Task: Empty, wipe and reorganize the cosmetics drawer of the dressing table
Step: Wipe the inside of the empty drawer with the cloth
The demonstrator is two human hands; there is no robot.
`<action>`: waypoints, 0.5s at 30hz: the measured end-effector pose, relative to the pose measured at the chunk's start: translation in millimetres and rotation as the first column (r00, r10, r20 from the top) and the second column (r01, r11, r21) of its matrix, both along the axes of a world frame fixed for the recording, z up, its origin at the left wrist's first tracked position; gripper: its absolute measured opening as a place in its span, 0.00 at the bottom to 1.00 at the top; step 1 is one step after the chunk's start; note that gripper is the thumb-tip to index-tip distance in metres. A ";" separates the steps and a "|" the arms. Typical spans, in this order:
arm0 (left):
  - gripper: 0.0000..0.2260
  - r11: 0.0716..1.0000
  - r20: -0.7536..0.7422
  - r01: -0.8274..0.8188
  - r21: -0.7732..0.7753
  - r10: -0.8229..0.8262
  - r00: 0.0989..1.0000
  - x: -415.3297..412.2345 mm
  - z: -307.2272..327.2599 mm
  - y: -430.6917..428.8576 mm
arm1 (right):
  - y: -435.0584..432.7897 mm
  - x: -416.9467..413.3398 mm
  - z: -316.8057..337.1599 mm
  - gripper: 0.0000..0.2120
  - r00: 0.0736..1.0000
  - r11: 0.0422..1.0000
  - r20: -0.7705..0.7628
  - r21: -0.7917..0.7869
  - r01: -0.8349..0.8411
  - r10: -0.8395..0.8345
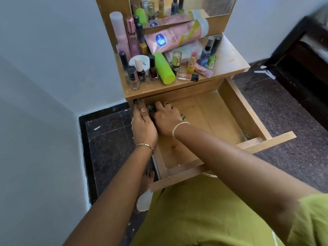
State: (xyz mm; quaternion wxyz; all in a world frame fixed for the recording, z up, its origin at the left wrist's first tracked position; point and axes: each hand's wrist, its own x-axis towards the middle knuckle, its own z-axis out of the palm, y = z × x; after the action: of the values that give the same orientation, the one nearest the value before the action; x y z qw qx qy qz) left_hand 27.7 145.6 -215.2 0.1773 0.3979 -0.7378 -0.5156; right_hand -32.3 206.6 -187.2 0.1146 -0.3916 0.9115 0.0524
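Right hand (165, 118) presses down into the back left corner of the drawer (246, 110), fingers curled over something dark and crumpled that looks like a cloth (150, 108), though most of it is hidden. Left hand (142, 125) sits just beside it, fingers closed on the drawer's left wall at the same corner, steadying it.

That drawer is pulled well out from under the desk (229, 57), toward the person, and its floor is bare wood with a few marks, so emptying looks done and wiping is the step in hand. If it is cloth it should be soft, light and easy to bunch; a flat palm on top would serve better than a fingertip pinch. Hanging far out on its runners, the drawer is best braced by a side wall, as now.

On the desk above stand the removed cosmetics, crowded together. A pink tube (177, 35) lies on its side, with a blue oval logo I cannot read and partial lettering "Gluta-Hy" and "10X". A white jar (140, 62) shows "NAIL". Small glass nail polish bottles (147, 71) look fragile and tippy; a green cylinder (164, 68) lies tilted, likely to roll
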 end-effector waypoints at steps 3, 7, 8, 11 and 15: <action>0.19 1.000 -0.006 -0.003 -0.010 0.003 1.000 0.1 -2.3 -0.2 | 9.8 -14.1 10.4 0.17 0.991 0.995 0.104 0.044 -0.095 0.090; 0.19 1.000 0.000 0.001 -0.011 -0.001 1.000 -0.4 -4.8 -0.4 | 35.9 -10.9 21.0 0.18 0.919 0.932 0.218 0.083 -0.353 0.329; 0.19 1.000 0.003 -0.002 -0.009 0.002 1.000 -1.1 -4.8 -0.7 | 42.6 -5.9 21.5 0.18 0.894 0.909 0.243 0.089 -0.406 0.376; 0.20 1.000 0.013 -0.019 -0.014 0.019 1.000 -1.7 -4.8 0.0 | 59.5 9.0 21.2 0.19 0.814 0.821 0.289 0.132 -0.555 0.503; 0.19 1.000 0.006 -0.020 -0.004 0.021 1.000 -0.7 -5.7 0.9 | 69.0 22.5 20.2 0.19 0.740 0.744 0.370 0.165 -0.648 0.562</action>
State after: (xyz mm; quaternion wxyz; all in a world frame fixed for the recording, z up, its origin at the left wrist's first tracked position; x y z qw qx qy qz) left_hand 27.0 146.5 -220.9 0.1813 0.4065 -0.7353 -0.5111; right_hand -9.8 275.6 -167.0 0.2809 -0.6514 0.6870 0.1575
